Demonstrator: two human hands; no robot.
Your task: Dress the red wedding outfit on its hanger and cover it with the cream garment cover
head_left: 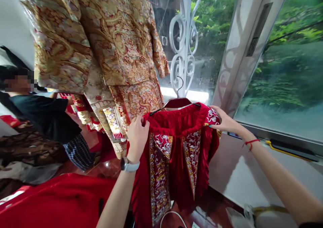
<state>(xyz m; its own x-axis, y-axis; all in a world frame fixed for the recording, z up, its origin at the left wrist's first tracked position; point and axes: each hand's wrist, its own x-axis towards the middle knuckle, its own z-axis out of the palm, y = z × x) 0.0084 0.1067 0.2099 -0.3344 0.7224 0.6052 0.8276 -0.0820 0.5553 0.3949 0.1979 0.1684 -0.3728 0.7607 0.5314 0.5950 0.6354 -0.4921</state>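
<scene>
A red skirt [176, 160] with silver and gold embroidered panels hangs in front of me, its gathered waistband spread wide. My left hand [138, 132] grips the left end of the waistband. At the opposite end, my right hand [223, 118] pinches the waistband beside an embroidered flap. Between my hands, a dark clothes hanger [178, 102] with a thin metal hook sits at the waist opening. The hook points up and appears free, though whether it touches the white ironwork behind cannot be told.
Gold brocade jackets [108, 43] hang at upper left. A person in a dark shirt [47, 113] stands beyond them near more garments. Red cloth [58, 194] lies at lower left. White scrolled ironwork [185, 36] and a window [285, 70] are behind; a white cable [174, 214] lies below.
</scene>
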